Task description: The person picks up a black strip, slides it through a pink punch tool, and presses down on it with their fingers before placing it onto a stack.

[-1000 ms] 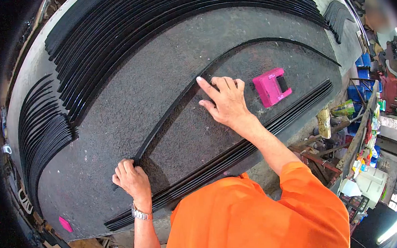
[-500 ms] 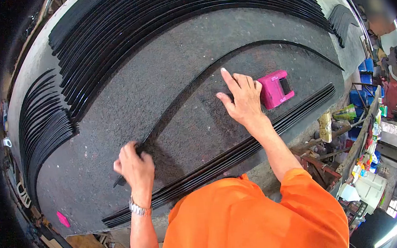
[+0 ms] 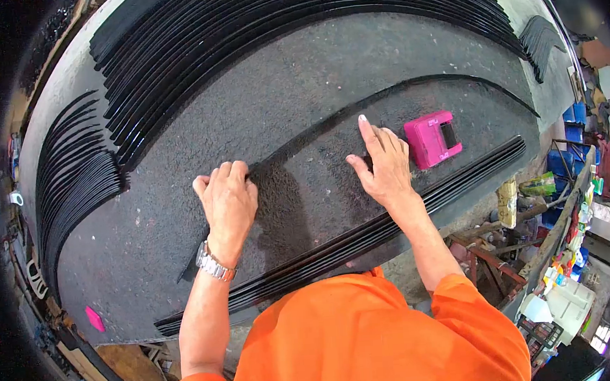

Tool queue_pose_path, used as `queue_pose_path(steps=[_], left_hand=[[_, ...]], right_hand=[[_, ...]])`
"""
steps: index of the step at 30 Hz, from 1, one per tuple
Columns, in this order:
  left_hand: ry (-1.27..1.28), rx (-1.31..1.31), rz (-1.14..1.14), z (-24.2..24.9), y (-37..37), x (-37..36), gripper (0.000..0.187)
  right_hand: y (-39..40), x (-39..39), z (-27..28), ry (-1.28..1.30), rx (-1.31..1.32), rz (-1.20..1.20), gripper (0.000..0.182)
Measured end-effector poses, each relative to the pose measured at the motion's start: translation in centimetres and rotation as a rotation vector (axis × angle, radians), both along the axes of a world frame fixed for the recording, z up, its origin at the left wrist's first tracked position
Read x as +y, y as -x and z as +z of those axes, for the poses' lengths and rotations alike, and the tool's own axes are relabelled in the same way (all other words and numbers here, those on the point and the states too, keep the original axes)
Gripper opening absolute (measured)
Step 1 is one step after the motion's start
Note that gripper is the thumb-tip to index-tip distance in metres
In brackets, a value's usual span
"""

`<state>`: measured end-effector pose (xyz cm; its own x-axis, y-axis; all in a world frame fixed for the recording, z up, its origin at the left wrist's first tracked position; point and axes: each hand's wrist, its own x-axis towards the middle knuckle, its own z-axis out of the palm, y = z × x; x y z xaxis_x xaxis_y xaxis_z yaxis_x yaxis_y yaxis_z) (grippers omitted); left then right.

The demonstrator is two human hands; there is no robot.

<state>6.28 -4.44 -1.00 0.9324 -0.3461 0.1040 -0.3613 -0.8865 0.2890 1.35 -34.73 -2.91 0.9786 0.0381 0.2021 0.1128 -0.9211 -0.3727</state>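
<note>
A long, thin black strip [image 3: 329, 121] lies bowed across the dark tabletop [image 3: 297, 65]. My left hand [image 3: 227, 201], with a metal watch at the wrist, is closed over the strip left of its middle; the palm and what lies beneath it are hidden. Below the strip's middle, my right hand [image 3: 386, 168] has its index finger stretched toward it and the thumb spread apart. Just right of that hand sits a pink box-like tool [image 3: 431, 139] with a dark insert.
Many curved black strips [image 3: 240, 44] are stacked along the far side. Shorter bundles fan out at the left [image 3: 84, 183] and far right [image 3: 540, 43]. Nearest my body runs a bundle of straight black strips [image 3: 350, 238]. A small pink piece [image 3: 95, 319] lies near the left edge.
My left hand has slid up and to the right along the strip. My right hand sits slightly lower and further right, beside the pink tool, and the whole view has shifted a little.
</note>
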Motion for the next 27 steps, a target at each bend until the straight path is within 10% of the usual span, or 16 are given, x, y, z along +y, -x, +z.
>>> queue_pose_path(steps=[27], left_hand=[[-0.124,-0.044,0.088,-0.4,5.5,1.7,0.027]], right_hand=[[1.6,5.7,0.8,0.047,0.087,0.215,0.074]])
